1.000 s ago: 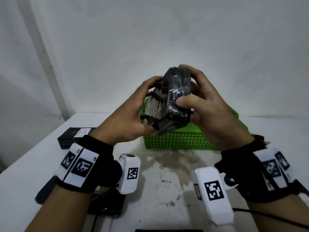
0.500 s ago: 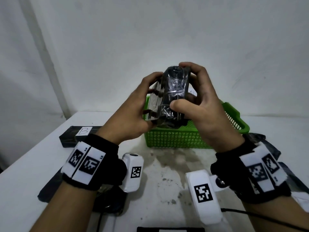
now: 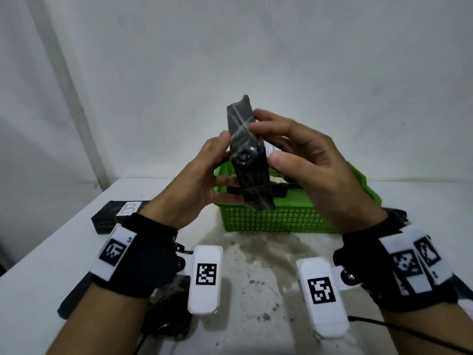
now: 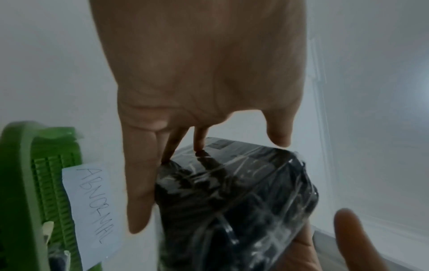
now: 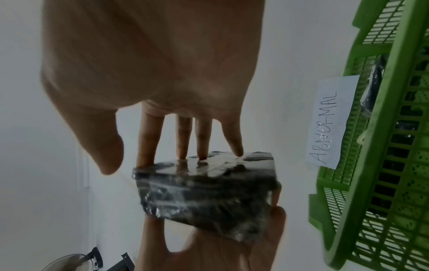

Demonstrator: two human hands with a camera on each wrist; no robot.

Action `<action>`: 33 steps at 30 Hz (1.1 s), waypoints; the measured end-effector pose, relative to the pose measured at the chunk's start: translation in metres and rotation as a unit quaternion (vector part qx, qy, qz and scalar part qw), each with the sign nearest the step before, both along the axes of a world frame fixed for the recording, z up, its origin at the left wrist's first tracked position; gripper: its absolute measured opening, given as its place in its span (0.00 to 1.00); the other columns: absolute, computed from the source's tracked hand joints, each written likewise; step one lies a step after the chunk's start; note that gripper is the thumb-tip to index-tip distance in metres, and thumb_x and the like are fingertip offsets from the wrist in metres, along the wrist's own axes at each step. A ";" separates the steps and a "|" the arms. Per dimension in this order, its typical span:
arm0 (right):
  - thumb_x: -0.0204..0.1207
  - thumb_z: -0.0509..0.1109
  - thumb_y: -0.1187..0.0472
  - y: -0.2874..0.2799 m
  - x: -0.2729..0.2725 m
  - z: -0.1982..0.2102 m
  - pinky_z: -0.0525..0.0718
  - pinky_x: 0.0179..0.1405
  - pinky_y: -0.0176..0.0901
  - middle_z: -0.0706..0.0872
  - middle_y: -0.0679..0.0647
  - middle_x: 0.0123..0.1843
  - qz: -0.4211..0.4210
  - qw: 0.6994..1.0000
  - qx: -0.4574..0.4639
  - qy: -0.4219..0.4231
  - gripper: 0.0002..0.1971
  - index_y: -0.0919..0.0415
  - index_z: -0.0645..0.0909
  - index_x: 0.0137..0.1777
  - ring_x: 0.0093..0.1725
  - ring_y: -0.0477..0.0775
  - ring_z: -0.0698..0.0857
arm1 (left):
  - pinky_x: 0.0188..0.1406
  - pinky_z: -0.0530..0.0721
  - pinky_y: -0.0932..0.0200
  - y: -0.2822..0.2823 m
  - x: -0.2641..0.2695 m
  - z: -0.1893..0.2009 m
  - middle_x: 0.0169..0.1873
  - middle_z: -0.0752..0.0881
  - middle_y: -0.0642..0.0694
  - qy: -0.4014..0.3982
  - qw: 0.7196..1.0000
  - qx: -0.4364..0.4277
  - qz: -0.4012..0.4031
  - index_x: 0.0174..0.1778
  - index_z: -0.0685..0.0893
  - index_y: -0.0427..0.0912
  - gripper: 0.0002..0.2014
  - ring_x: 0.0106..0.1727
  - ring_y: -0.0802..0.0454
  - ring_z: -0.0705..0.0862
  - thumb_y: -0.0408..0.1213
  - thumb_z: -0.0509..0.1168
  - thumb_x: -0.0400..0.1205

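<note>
Presently wrapped package [image 3: 249,160] stands near-upright over green basket [image 3: 281,219], left hand [image 3: 194,185] clasping it with curled fingers [image 3: 226,180], right hand [image 3: 320,170] pressing straight fingertips [image 3: 258,115] on its right face.

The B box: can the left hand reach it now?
Probably yes: the B box lies uncovered near the left hand, but that hand grips the pack and must release it first.

A plain white wall [image 3: 332,60], with a pale vertical strip [image 3: 69,98] at left, backs a stained white table [image 3: 258,298].
</note>
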State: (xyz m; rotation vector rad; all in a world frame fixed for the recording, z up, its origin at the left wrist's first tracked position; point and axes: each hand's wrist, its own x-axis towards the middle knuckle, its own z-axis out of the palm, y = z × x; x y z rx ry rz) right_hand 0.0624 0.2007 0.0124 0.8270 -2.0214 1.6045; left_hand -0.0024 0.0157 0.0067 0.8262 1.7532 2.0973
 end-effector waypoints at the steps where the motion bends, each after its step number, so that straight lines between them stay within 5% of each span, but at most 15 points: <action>1: 0.80 0.70 0.60 -0.001 0.002 0.001 0.76 0.79 0.50 0.76 0.51 0.81 -0.019 1.000 0.003 -0.002 0.19 0.57 0.82 0.71 0.81 0.48 0.76 | 0.42 0.89 0.45 0.000 0.000 -0.001 0.66 0.85 0.43 0.000 1.000 0.000 -0.005 0.75 0.74 0.45 0.32 0.56 0.41 0.90 0.59 0.59 0.79; 4: 0.80 0.69 0.49 -0.003 0.004 0.002 0.81 0.70 0.42 0.78 0.42 0.79 -0.093 0.994 -0.001 -0.050 0.27 0.48 0.74 0.79 0.76 0.41 0.79 | 0.43 0.90 0.45 0.002 -0.003 -0.005 0.61 0.87 0.42 0.002 1.000 0.004 -0.020 0.76 0.70 0.45 0.30 0.58 0.42 0.90 0.48 0.67 0.77; 8: 0.62 0.75 0.30 -0.003 -0.002 -0.001 0.75 0.78 0.61 0.62 0.39 0.87 -0.145 0.973 -0.041 -0.175 0.50 0.30 0.56 0.85 0.78 0.42 0.73 | 0.43 0.89 0.52 0.003 -0.003 -0.009 0.68 0.82 0.48 0.049 0.997 -0.002 -0.058 0.77 0.68 0.53 0.37 0.60 0.49 0.89 0.39 0.74 0.71; 12: 0.54 0.77 0.39 -0.004 -0.007 -0.004 0.79 0.73 0.65 0.70 0.46 0.84 -0.102 0.967 -0.060 -0.226 0.54 0.28 0.56 0.83 0.75 0.53 0.80 | 0.49 0.87 0.55 0.003 -0.004 -0.014 0.75 0.76 0.49 0.106 0.990 -0.030 -0.083 0.79 0.66 0.55 0.40 0.60 0.49 0.88 0.38 0.74 0.70; 17: 0.64 0.73 0.55 -0.011 -0.005 -0.007 0.89 0.49 0.39 0.82 0.38 0.67 -0.100 0.980 -0.059 -0.165 0.44 0.36 0.58 0.79 0.56 0.41 0.90 | 0.55 0.85 0.56 0.000 -0.006 -0.016 0.76 0.74 0.46 0.129 0.984 -0.041 -0.113 0.80 0.62 0.53 0.43 0.62 0.51 0.86 0.34 0.74 0.69; 21: 0.67 0.71 0.60 -0.018 0.002 -0.006 0.92 0.57 0.52 0.86 0.29 0.53 -0.105 0.989 -0.022 -0.103 0.44 0.42 0.56 0.82 0.55 0.44 0.90 | 0.55 0.84 0.56 -0.001 -0.007 -0.015 0.76 0.72 0.47 0.152 0.982 -0.041 -0.108 0.80 0.60 0.52 0.46 0.64 0.51 0.84 0.31 0.74 0.67; 25: 0.67 0.73 0.63 -0.015 0.004 -0.004 0.87 0.68 0.54 0.75 0.36 0.72 -0.086 0.992 0.006 -0.093 0.48 0.41 0.53 0.84 0.67 0.42 0.84 | 0.59 0.85 0.44 -0.004 -0.010 -0.012 0.79 0.71 0.47 0.132 0.988 -0.004 -0.083 0.80 0.63 0.50 0.43 0.71 0.42 0.81 0.38 0.74 0.69; 29: 0.68 0.84 0.65 -0.009 0.005 -0.002 0.78 0.69 0.29 0.64 0.28 0.78 -0.051 0.990 0.100 -0.084 0.56 0.43 0.50 0.87 0.74 0.26 0.72 | 0.64 0.82 0.33 -0.007 -0.006 -0.007 0.73 0.79 0.38 0.103 0.993 0.027 -0.056 0.83 0.60 0.48 0.53 0.72 0.34 0.80 0.57 0.80 0.66; 31: 0.74 0.81 0.61 -0.005 0.007 0.001 0.74 0.66 0.21 0.62 0.24 0.79 -0.033 0.989 0.120 -0.084 0.52 0.41 0.50 0.88 0.74 0.18 0.66 | 0.63 0.84 0.33 -0.009 -0.007 -0.006 0.69 0.81 0.34 0.114 0.992 0.030 -0.044 0.83 0.60 0.44 0.55 0.69 0.32 0.81 0.51 0.83 0.65; 33: 0.76 0.76 0.47 -0.002 0.011 0.005 0.71 0.74 0.29 0.63 0.27 0.82 -0.036 0.992 0.088 -0.086 0.46 0.34 0.52 0.87 0.80 0.23 0.63 | 0.64 0.82 0.39 -0.012 -0.010 -0.005 0.68 0.82 0.38 0.141 0.989 0.023 -0.026 0.83 0.61 0.42 0.51 0.70 0.36 0.81 0.38 0.80 0.66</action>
